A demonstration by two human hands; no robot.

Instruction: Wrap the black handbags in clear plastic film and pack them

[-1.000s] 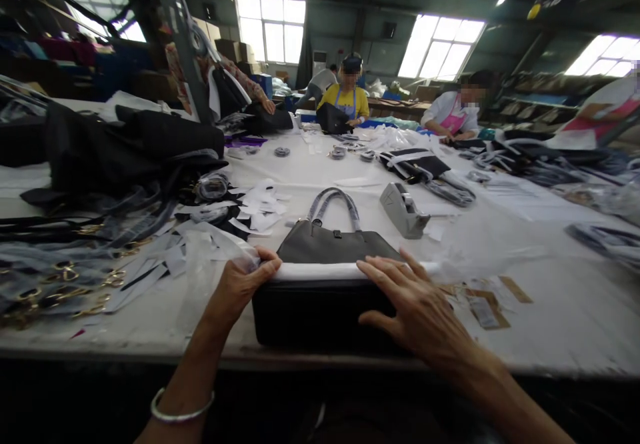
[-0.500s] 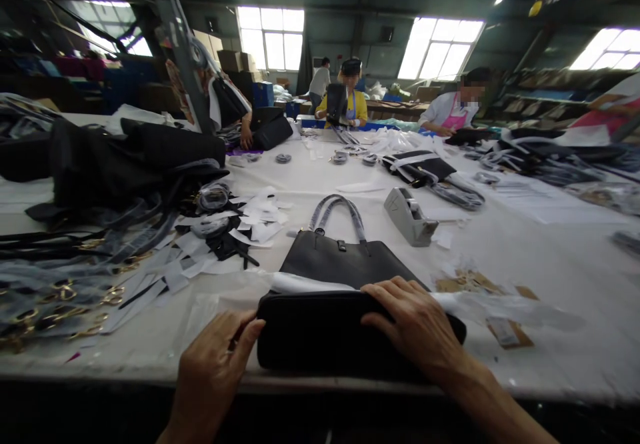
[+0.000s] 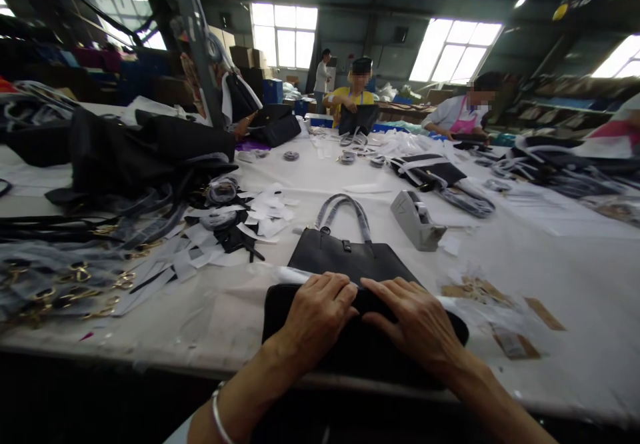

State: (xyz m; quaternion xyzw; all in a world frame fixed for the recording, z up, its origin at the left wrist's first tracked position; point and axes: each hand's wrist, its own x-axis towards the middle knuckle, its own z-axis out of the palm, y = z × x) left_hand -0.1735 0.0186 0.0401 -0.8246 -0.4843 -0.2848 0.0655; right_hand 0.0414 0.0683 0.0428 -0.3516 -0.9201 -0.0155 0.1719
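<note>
- Wide room at right: a reach could cross the white tabletop (image 3: 585, 257) beyond the brown tags (image 3: 544, 313).
- Far of the black bag (image 3: 335, 251), a lane runs between paper scraps (image 3: 273, 209) and tape dispenser (image 3: 414, 223); the handles (image 3: 364, 215) arch into it.
- Left: clasped straps (image 3: 79, 273) and a black heap (image 3: 113, 154) block.
- Near: left grip (image 3: 320, 314) and right grip (image 3: 417, 317) leave a slit.

One head-worn camera gives the view, looking forward and down from above the near edge of the bench (image 3: 590, 297), close over the black bag (image 3: 367, 264), and reaching to the far windows (image 3: 453, 57).
</note>
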